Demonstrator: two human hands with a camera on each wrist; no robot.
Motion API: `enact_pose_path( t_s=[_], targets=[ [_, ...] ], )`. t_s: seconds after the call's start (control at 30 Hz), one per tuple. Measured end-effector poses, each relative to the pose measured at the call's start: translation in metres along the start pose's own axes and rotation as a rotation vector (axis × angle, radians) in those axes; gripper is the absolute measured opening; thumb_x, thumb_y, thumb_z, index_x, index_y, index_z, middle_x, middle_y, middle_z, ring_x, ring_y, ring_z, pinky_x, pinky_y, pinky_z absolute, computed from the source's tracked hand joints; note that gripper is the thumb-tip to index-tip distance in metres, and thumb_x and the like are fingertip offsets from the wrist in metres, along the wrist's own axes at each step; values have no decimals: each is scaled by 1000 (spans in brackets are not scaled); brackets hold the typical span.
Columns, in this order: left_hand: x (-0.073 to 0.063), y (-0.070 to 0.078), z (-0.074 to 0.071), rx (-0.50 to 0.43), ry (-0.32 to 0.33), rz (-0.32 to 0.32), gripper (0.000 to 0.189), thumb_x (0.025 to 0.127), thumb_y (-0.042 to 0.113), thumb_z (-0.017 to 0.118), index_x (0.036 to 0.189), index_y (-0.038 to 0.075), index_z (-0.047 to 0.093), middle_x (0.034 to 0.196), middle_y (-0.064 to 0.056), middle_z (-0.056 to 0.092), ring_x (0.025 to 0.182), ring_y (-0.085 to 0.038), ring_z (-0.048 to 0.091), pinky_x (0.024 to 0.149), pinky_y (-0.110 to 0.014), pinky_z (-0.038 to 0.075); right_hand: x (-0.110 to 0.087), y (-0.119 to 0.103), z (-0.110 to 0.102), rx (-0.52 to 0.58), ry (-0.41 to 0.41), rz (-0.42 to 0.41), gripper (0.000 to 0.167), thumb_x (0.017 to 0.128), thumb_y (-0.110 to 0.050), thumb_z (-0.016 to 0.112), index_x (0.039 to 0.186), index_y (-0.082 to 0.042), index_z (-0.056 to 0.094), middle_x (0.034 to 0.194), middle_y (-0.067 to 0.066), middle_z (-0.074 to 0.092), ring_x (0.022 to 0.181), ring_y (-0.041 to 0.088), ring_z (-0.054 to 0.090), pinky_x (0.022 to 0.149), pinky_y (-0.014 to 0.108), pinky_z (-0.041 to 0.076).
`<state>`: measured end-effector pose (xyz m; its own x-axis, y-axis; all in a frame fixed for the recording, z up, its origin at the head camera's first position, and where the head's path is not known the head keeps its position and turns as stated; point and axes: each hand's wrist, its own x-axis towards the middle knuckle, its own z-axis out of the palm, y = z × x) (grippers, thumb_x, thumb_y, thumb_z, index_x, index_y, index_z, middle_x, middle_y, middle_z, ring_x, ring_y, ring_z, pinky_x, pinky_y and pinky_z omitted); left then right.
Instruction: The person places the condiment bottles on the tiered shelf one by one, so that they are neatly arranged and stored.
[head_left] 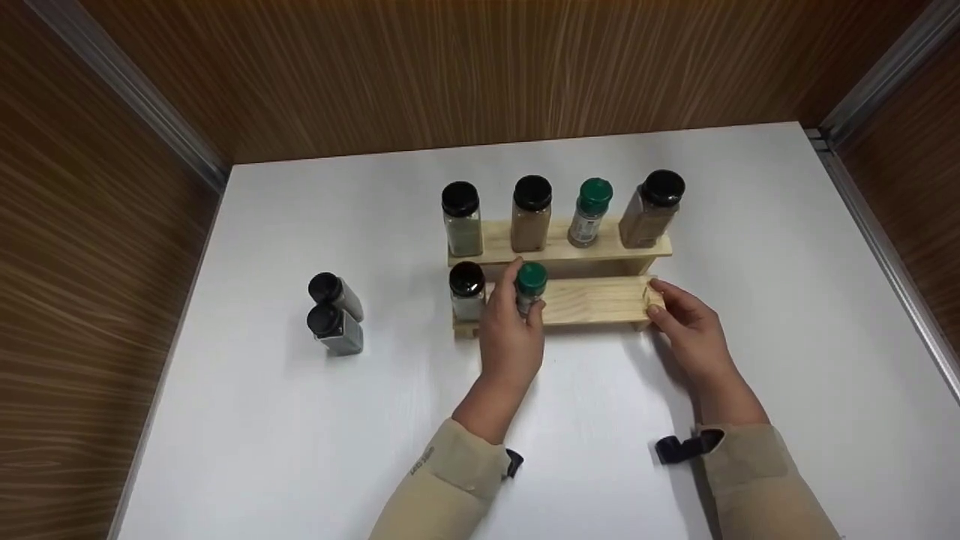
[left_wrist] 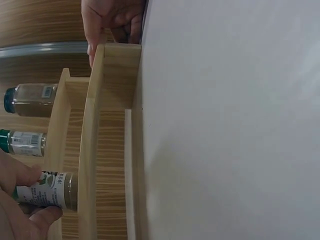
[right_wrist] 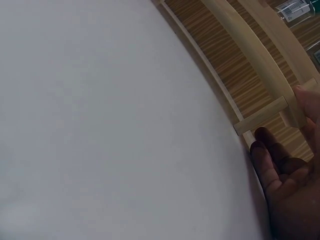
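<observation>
My left hand [head_left: 511, 341] holds a small spice jar with a green cap [head_left: 532, 277], thumb on one side and fingers on the other. The jar is upright over the lower step of a two-step wooden spice rack [head_left: 596, 300]; in the left wrist view its base is right at that step's board. A black-capped jar [head_left: 468, 289] stands just left of it on the same step. My right hand [head_left: 696, 330] grips the right end of the lower step. In the right wrist view, its thumb is at the board and the other fingers [right_wrist: 267, 167] curl lower down.
Along the upper step stand several jars: black-capped ones [head_left: 531, 214] and one with a green cap [head_left: 595, 196]. Two more black-capped jars [head_left: 341, 334] stand close together on the white table [head_left: 247, 420] to the left. Wood-grain panels [head_left: 495, 67] enclose the back and sides.
</observation>
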<state>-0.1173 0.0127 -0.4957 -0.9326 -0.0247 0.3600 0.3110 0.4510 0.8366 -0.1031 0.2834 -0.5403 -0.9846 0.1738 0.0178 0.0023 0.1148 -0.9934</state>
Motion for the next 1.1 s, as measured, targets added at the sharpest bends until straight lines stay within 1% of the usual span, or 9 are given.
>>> enact_pose_path(
  t_s=[0.2, 0.3, 0.37, 0.47, 0.6, 0.73, 0.9, 1.0, 1.1],
  targets=[
    [-2, 3, 0, -6, 1, -6, 69, 96, 1, 77, 155, 2, 41, 141, -22, 63, 127, -36, 64, 96, -51, 57, 0, -1, 1, 4, -3, 10, 44, 103, 7, 62, 147, 10, 55, 120, -14, 70, 104, 3, 64, 80, 19, 57],
    [-8, 8, -2, 0, 16, 17, 77, 95, 8, 81, 157, -1, 36, 143, -23, 60, 128, -38, 62, 96, -53, 57, 0, 0, 1, 11, -3, 4, 44, 103, 7, 63, 146, 10, 55, 119, -13, 71, 102, 4, 64, 80, 19, 57],
    [-11, 14, -4, -2, 32, 54, 81, 94, 11, 83, 157, -3, 34, 146, -24, 57, 130, -38, 60, 100, -53, 55, 0, 0, 1, 10, -2, -2, 44, 103, 4, 65, 146, 10, 56, 117, -11, 71, 102, 6, 64, 79, 19, 57],
    [-16, 21, -9, -7, 60, 142, 82, 93, 13, 84, 154, -5, 32, 152, -28, 50, 138, -39, 54, 108, -52, 51, 0, -1, 1, -1, 0, 5, 45, 103, 2, 67, 146, 9, 56, 117, -11, 71, 102, 8, 63, 79, 19, 56],
    [-20, 29, -16, -27, 97, 258, 80, 90, 9, 86, 149, -6, 34, 156, -31, 43, 145, -41, 46, 115, -51, 44, 0, -1, 1, -18, 4, 13, 46, 103, 1, 68, 147, 7, 57, 117, -12, 70, 101, 7, 62, 78, 18, 56],
    [-22, 39, -27, -66, 134, 340, 77, 87, 4, 87, 145, -6, 37, 152, -29, 47, 143, -39, 49, 115, -50, 45, 1, -2, 1, -19, 6, -1, 46, 103, -1, 69, 146, 8, 57, 114, -10, 71, 99, 8, 62, 77, 19, 57],
    [-19, 46, -44, -120, 152, 403, 80, 87, 9, 88, 147, -8, 39, 152, -26, 49, 141, -36, 51, 108, -51, 51, 1, -3, 1, -23, 6, -9, 44, 104, -1, 66, 146, 8, 57, 114, -10, 70, 99, 9, 63, 78, 19, 57],
    [-15, 43, -56, -137, 186, 452, 78, 92, 20, 86, 147, -10, 39, 151, -26, 50, 140, -36, 52, 104, -53, 53, 1, -3, 1, -14, 9, -2, 44, 104, 1, 66, 146, 8, 57, 114, -9, 70, 100, 9, 63, 78, 19, 57],
    [-10, 37, -69, -153, 255, 505, 72, 99, 35, 77, 143, -12, 43, 145, -26, 54, 136, -37, 54, 101, -53, 54, 2, -3, 2, -7, 7, 9, 44, 103, 2, 66, 146, 8, 57, 115, -10, 70, 101, 9, 64, 79, 19, 57]
  ],
)
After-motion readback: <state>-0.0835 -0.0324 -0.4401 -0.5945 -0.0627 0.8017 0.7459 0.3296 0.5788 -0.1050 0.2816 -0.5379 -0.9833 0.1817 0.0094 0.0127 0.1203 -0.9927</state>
